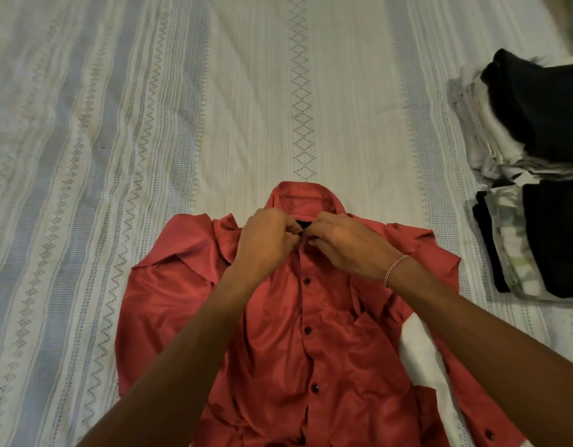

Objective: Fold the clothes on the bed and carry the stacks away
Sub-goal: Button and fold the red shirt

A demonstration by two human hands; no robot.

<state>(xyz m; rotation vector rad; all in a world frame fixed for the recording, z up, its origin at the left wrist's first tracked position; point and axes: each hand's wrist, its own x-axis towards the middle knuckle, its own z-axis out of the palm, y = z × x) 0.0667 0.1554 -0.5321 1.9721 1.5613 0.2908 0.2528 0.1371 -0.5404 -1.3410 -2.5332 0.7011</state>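
The red shirt (311, 317) lies front-up on the bed (117, 124); left hand (266, 240) and right hand (346, 243) pinch its placket just below the collar.

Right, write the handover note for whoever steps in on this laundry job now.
Left hand and right hand: both pinch the red shirt at its placket just under the collar, apparently working the top button.
Shirt lies face up on the bedspread, collar away from you, sleeves spread out, not yet folded.
Done: two folded stacks at the right edge, a far stack and a near stack.
Left: finish the collar, fold the shirt, add it to a stack, carry the stacks away.
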